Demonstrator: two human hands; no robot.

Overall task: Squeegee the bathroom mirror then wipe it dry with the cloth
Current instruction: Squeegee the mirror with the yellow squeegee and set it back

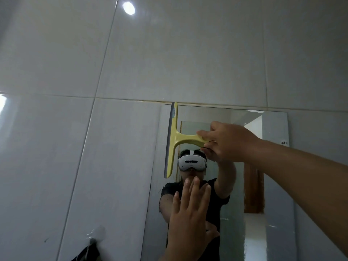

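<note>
A frameless mirror [273, 185] hangs on the tiled wall at centre right. My right hand [227, 142] grips the handle of a yellow squeegee [175, 140], whose blade stands vertical against the glass near the mirror's upper left edge. My left hand [190, 213] is raised in front of the lower part of the mirror, flat, fingers apart, holding nothing. The mirror shows a person in a dark shirt wearing a white headset. No cloth is clearly in view.
Large glossy grey wall tiles [94, 53] surround the mirror. A wall hook [93, 241] at the bottom left carries a dark item [86, 255]. The mirror reflects a brown door and a bright doorway.
</note>
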